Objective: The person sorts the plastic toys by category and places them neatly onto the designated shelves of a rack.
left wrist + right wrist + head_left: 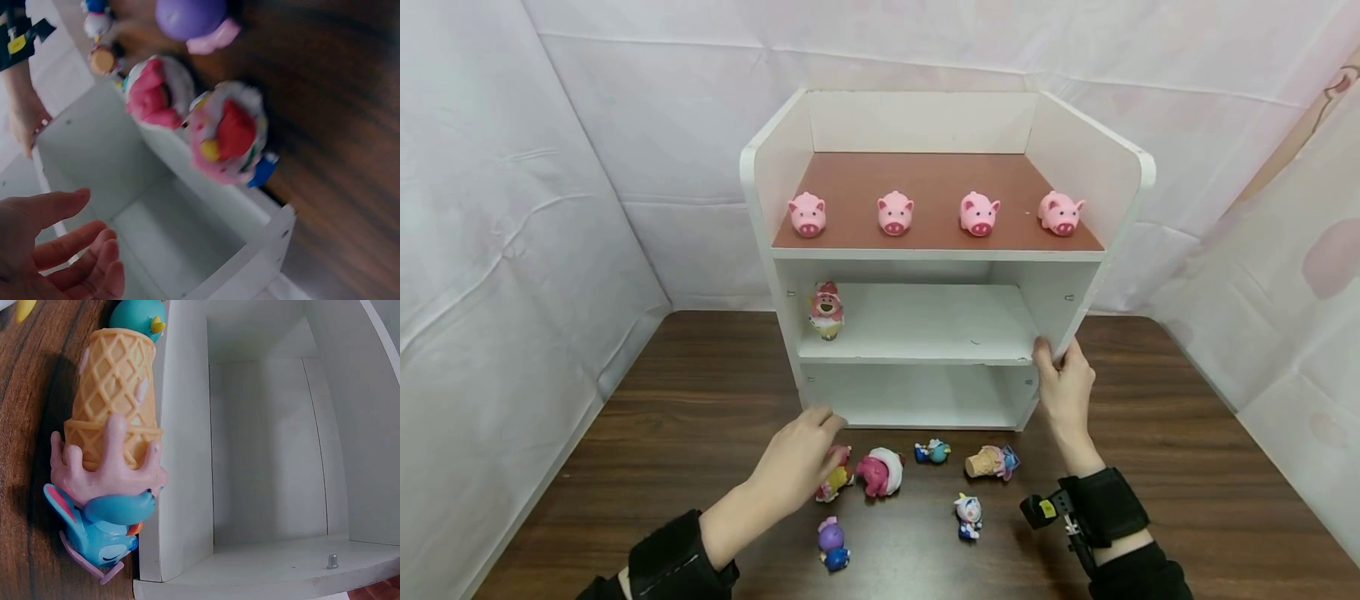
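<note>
A white shelf unit [917, 256] stands on the table, its right side panel gripped near the middle board by my right hand [1066, 392]. My left hand [801, 454], fingers loosely bent and holding nothing, hovers in front of the shelf's lower left. Below its fingertips in the head view lies a pink and yellow figurine [837, 475], partly hidden by the hand. In the left wrist view this figurine [228, 134] appears apart from the fingers. Beside it lies a pink and white figurine [881, 472]. A pink bear figurine [827, 311] stands at the left of the middle shelf.
Several pink pig figurines [895, 213] line the brown top shelf. On the table [722, 375] lie a purple and blue figurine [832, 543], a small blue figurine [932, 451], an ice-cream-cone figurine [991, 462] and a white and blue figurine [968, 517]. White cloth [512, 250] hangs around the table.
</note>
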A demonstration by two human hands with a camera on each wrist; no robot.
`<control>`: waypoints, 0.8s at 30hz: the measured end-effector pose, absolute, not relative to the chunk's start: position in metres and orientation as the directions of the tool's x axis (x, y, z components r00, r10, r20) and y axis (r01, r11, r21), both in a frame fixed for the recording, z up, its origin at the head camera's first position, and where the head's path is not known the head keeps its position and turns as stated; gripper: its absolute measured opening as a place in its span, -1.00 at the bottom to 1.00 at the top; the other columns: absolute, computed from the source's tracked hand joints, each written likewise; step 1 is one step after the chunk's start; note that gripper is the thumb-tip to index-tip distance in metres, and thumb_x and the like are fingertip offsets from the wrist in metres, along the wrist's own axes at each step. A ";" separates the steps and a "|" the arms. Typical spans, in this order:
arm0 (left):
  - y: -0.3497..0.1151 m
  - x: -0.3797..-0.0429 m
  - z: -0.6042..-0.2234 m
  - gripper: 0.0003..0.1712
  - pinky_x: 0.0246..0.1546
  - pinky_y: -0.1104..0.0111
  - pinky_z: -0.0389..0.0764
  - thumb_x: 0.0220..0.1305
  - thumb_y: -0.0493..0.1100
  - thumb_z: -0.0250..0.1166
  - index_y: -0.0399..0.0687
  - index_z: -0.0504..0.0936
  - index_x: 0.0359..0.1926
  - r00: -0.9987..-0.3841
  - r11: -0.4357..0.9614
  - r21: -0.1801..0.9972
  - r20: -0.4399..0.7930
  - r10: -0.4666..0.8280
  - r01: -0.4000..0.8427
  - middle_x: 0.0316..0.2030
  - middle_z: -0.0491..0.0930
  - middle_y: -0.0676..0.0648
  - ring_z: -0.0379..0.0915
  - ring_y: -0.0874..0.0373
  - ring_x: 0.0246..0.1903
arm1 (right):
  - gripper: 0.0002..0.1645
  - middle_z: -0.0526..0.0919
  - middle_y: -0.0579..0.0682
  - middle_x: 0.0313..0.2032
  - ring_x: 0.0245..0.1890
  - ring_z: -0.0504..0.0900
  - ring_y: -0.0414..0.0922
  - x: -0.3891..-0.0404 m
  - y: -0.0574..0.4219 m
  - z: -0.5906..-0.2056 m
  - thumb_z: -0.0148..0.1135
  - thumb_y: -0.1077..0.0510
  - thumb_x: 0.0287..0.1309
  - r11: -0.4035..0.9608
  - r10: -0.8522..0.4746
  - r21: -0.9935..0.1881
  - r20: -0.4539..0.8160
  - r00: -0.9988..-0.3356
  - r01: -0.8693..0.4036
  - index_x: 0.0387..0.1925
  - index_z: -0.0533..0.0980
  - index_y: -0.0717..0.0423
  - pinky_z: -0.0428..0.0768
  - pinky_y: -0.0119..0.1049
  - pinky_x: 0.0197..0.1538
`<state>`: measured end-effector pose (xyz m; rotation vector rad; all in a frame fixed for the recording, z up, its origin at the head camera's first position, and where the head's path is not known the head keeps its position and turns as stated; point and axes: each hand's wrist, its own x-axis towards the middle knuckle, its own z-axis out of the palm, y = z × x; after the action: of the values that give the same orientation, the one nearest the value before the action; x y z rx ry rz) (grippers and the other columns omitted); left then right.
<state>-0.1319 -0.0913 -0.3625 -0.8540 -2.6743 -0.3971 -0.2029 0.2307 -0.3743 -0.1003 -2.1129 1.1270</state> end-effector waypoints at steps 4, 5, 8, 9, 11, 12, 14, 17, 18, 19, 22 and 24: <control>-0.096 -0.130 -0.373 -0.75 -0.50 0.38 0.48 -0.15 -0.24 0.41 -0.23 0.58 -0.38 -0.782 0.772 0.187 0.306 0.542 0.608 -0.48 0.40 0.02 0.36 0.21 -0.47 | -0.66 0.59 0.30 -0.29 -0.38 0.59 0.12 -0.203 0.231 -0.374 -0.01 0.16 0.16 0.627 0.383 -0.739 0.567 -0.729 -0.245 -0.14 0.44 0.36 0.52 -0.05 -0.43; -0.097 -0.130 -0.375 -0.75 -0.50 0.38 0.48 -0.16 -0.24 0.42 -0.23 0.59 -0.39 -0.785 0.770 0.194 0.287 0.548 0.608 -0.48 0.41 0.02 0.37 0.21 -0.46 | -0.66 0.59 0.30 -0.30 -0.39 0.59 0.12 -0.203 0.231 -0.374 -0.01 0.16 0.16 0.628 0.384 -0.739 0.568 -0.728 -0.245 -0.14 0.44 0.36 0.51 -0.05 -0.43; -0.100 -0.130 -0.379 -0.72 -0.51 0.37 0.49 -0.21 -0.27 0.45 -0.24 0.59 -0.39 -0.794 0.766 0.218 0.230 0.562 0.605 -0.47 0.41 0.02 0.37 0.20 -0.46 | -0.65 0.58 0.32 -0.29 -0.36 0.59 0.15 -0.203 0.230 -0.375 -0.01 0.16 0.16 0.618 0.382 -0.744 0.567 -0.730 -0.254 -0.12 0.43 0.36 0.52 0.02 -0.41; -0.102 -0.130 -0.380 -0.71 -0.52 0.37 0.48 -0.23 -0.29 0.45 -0.25 0.58 -0.39 -0.796 0.765 0.223 0.215 0.566 0.604 -0.47 0.41 0.01 0.37 0.19 -0.46 | -0.65 0.58 0.32 -0.29 -0.37 0.59 0.16 -0.203 0.230 -0.375 -0.01 0.16 0.16 0.616 0.382 -0.745 0.567 -0.730 -0.255 -0.13 0.43 0.36 0.52 0.03 -0.41; -0.104 -0.131 -0.385 -0.71 -0.54 0.37 0.47 -0.25 -0.31 0.45 -0.26 0.58 -0.40 -0.797 0.764 0.231 0.194 0.571 0.603 -0.48 0.40 0.01 0.36 0.19 -0.47 | -0.65 0.58 0.33 -0.28 -0.35 0.59 0.17 -0.202 0.230 -0.375 -0.01 0.16 0.16 0.609 0.383 -0.750 0.564 -0.732 -0.259 -0.12 0.43 0.36 0.52 0.06 -0.40; -0.104 -0.132 -0.387 -0.72 -0.55 0.38 0.45 -0.25 -0.33 0.44 -0.27 0.58 -0.41 -0.798 0.762 0.237 0.187 0.574 0.603 -0.50 0.39 0.02 0.35 0.19 -0.49 | -0.65 0.58 0.33 -0.28 -0.35 0.59 0.18 -0.202 0.230 -0.375 -0.01 0.16 0.16 0.607 0.383 -0.751 0.562 -0.733 -0.259 -0.12 0.43 0.36 0.52 0.06 -0.39; -0.106 -0.134 -0.392 -0.74 -0.58 0.40 0.43 -0.26 -0.36 0.43 -0.26 0.57 -0.43 -0.797 0.756 0.253 0.176 0.578 0.604 -0.52 0.37 0.03 0.34 0.20 -0.51 | -0.65 0.58 0.33 -0.28 -0.34 0.58 0.18 -0.202 0.230 -0.375 -0.01 0.15 0.16 0.605 0.382 -0.754 0.558 -0.736 -0.258 -0.12 0.43 0.36 0.52 0.07 -0.39; -0.108 -0.136 -0.398 -0.77 -0.58 0.42 0.43 -0.24 -0.38 0.40 -0.25 0.59 -0.43 -0.800 0.742 0.306 0.154 0.580 0.597 -0.51 0.42 0.02 0.36 0.23 -0.52 | -0.65 0.58 0.32 -0.27 -0.34 0.58 0.18 -0.202 0.230 -0.375 -0.01 0.15 0.16 0.603 0.383 -0.756 0.555 -0.738 -0.255 -0.12 0.43 0.35 0.51 0.07 -0.39; -0.108 -0.137 -0.399 -0.78 -0.58 0.43 0.43 -0.23 -0.39 0.39 -0.24 0.60 -0.42 -0.801 0.736 0.325 0.146 0.581 0.594 -0.50 0.44 0.01 0.37 0.24 -0.52 | -0.65 0.58 0.32 -0.27 -0.33 0.58 0.18 -0.203 0.230 -0.375 -0.01 0.14 0.16 0.604 0.384 -0.756 0.555 -0.738 -0.254 -0.12 0.43 0.35 0.51 0.07 -0.39; -0.109 -0.138 -0.400 -0.78 -0.58 0.42 0.44 -0.22 -0.39 0.39 -0.24 0.61 -0.41 -0.799 0.730 0.339 0.141 0.584 0.593 -0.50 0.47 0.00 0.38 0.24 -0.51 | -0.65 0.58 0.32 -0.27 -0.33 0.58 0.17 -0.203 0.230 -0.375 -0.01 0.14 0.16 0.604 0.385 -0.756 0.554 -0.738 -0.252 -0.13 0.43 0.35 0.51 0.07 -0.39; -0.110 -0.140 -0.402 -0.80 -0.58 0.44 0.44 -0.19 -0.38 0.38 -0.23 0.64 -0.41 -0.793 0.711 0.373 0.133 0.594 0.596 -0.50 0.52 -0.01 0.40 0.26 -0.52 | -0.65 0.58 0.32 -0.28 -0.34 0.58 0.16 -0.203 0.231 -0.375 -0.01 0.14 0.16 0.606 0.389 -0.756 0.553 -0.737 -0.246 -0.13 0.43 0.35 0.51 0.06 -0.39; -0.111 -0.143 -0.403 -0.83 -0.58 0.45 0.44 -0.18 -0.36 0.39 -0.22 0.66 -0.42 -0.790 0.703 0.388 0.132 0.598 0.597 -0.51 0.54 0.00 0.40 0.29 -0.53 | -0.65 0.58 0.31 -0.27 -0.34 0.58 0.15 -0.203 0.231 -0.374 -0.02 0.14 0.16 0.608 0.390 -0.755 0.553 -0.736 -0.245 -0.13 0.43 0.34 0.51 0.06 -0.39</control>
<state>-0.1427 -0.1110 -0.4030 -1.0184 -2.9021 -0.6589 -0.2030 0.2306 -0.3743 -0.1144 -2.1160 1.1347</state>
